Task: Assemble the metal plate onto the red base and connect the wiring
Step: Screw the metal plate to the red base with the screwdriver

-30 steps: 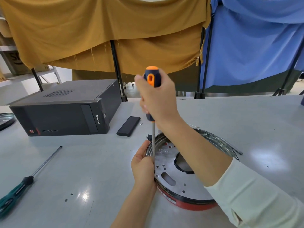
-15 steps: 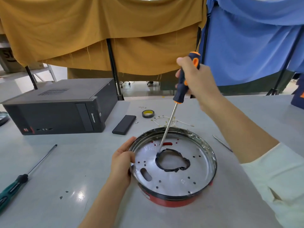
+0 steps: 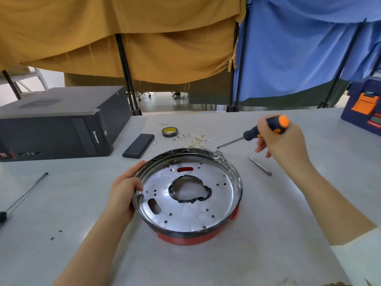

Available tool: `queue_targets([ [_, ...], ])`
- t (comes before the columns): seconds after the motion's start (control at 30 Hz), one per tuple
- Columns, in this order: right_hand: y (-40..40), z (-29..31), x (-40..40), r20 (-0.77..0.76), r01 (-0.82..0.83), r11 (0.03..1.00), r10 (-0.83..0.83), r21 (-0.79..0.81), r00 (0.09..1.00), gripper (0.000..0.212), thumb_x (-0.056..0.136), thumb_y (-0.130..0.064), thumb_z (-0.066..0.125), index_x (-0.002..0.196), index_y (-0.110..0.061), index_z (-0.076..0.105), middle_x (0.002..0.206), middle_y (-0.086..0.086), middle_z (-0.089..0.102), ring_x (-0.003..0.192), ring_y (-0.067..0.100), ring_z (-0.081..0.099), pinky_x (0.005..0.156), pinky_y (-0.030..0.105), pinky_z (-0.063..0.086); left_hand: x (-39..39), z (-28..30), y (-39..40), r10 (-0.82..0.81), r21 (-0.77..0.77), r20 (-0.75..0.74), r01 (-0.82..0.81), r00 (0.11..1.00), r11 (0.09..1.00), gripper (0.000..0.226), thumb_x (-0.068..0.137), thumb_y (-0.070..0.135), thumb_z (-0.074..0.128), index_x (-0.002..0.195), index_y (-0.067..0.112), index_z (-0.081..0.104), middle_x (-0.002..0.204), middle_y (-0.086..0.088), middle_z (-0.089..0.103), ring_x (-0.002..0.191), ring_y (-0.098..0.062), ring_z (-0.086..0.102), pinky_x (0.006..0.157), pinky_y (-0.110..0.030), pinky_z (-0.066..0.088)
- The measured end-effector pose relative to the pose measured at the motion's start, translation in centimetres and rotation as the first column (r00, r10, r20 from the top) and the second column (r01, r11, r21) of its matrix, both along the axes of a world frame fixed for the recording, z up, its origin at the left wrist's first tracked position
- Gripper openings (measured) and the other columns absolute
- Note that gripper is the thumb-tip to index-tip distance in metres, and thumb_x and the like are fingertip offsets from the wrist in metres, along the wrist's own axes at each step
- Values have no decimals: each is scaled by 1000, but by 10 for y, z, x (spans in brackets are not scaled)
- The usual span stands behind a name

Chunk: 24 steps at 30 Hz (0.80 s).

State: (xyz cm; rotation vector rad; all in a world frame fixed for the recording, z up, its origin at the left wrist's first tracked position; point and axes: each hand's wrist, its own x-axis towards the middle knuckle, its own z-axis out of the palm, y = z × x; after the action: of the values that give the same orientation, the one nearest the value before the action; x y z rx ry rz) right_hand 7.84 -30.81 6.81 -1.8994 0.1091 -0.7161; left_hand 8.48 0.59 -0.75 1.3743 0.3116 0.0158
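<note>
metal plate: round, shiny metal plate [image 3: 185,213] sits inside the red base [image 3: 195,239], centre of the table [image 3: 268,234], just in front of the person; drilled holes, two oblong slots, big centre opening ringed with black tape [image 3: 190,191]
red base: only lower front edge and a tab at right show under the plate's dark rim
wiring: thin pale wires [image 3: 194,141] lie on the table just behind the base's far rim, touching or near it, cannot tell which
left hand: left hand [image 3: 123,193] grips the plate's left rim, thumb hooked over the edge onto the inside, other fingers curled down the outer wall
right hand: right hand [image 3: 282,141] held above the table, right of and behind the base, fingers wrapped round the handle of the orange-and-navy screwdriver [image 3: 255,134]; shaft points left and down, tip close to the far-right rim, contact unclear
loose bit: metal rod [image 3: 260,166] on table right of base
tape roll: tape roll [image 3: 170,132] behind the wires
black bar: flat black box [image 3: 138,145] left of the tape roll
computer: black desktop case [image 3: 55,124] far left
second screwdriver: long-shaft screwdriver [image 3: 22,195] at left edge
toolbox: blue case [image 3: 362,108] far right
</note>
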Motion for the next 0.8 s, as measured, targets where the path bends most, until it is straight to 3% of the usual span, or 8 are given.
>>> queue_targets([
  [0.07,-2,-28,-10,29,2,994,1,-106,1000,5,84,-29,67,87,-28,64,76,-7,70,54,9,63,54,29,50,0,-2,2,0,-1,-3,0,1000,1000,73,67,-15,35,120,21,67,102,-8,74,86,-26,67,72,-33,56],
  [0.17,-7,-67,-23,16,-57,949,64,-309,998,22,78,-24,73,93,-34,62,85,-13,64,76,7,60,70,27,49,0,-4,6,-11,-1,-2,11,1000,1000,73,66,-15,35,120,23,67,102,-6,75,85,-24,69,72,-32,56],
  [0.27,-14,-97,-26,-126,-95,864,37,-494,991,29,80,-35,70,104,-40,56,97,-14,56,87,10,56,72,34,49,2,-5,7,-15,4,0,15,1000,1000,73,66,-15,35,118,22,69,103,-6,75,82,-22,69,67,-29,57],
  [0.37,-20,-114,-25,-261,-176,713,-11,-679,965,40,82,-35,66,118,-41,51,107,-12,49,98,13,53,67,33,49,2,-4,8,-24,16,3,24,1000,1000,72,66,-16,35,117,23,69,103,-4,75,82,-21,70,63,-27,56],
  [0.5,-24,-114,-18,-375,-281,638,-13,-717,927,51,82,-19,59,123,-45,43,103,-13,33,90,13,47,60,30,45,3,-4,11,-49,51,3,49,999,997,73,66,-14,35,117,23,70,107,-3,75,85,-20,70,74,-32,57],
  [0.63,-26,-110,-9,-552,-455,496,-61,-740,832,71,73,0,50,128,-42,35,96,-8,20,84,11,28,52,21,29,4,-2,13,-72,86,-6,72,997,994,72,68,-14,36,119,24,69,107,-1,75,81,-17,69,72,-29,58],
  [0.7,-28,-106,-7,-612,-518,483,-49,-706,789,72,77,-1,48,133,-43,32,99,-7,24,87,11,29,59,21,35,3,-1,13,-77,98,-3,77,997,992,71,69,-14,36,118,25,69,103,0,75,76,-15,70,66,-26,59],
  [0.8,-23,-83,0,-678,-569,493,-61,-659,733,80,80,-3,47,142,-46,23,107,-4,30,92,18,44,75,32,47,3,1,13,-96,110,0,96,995,989,69,72,-17,36,117,25,68,98,2,76,70,-13,71,58,-24,59],
])
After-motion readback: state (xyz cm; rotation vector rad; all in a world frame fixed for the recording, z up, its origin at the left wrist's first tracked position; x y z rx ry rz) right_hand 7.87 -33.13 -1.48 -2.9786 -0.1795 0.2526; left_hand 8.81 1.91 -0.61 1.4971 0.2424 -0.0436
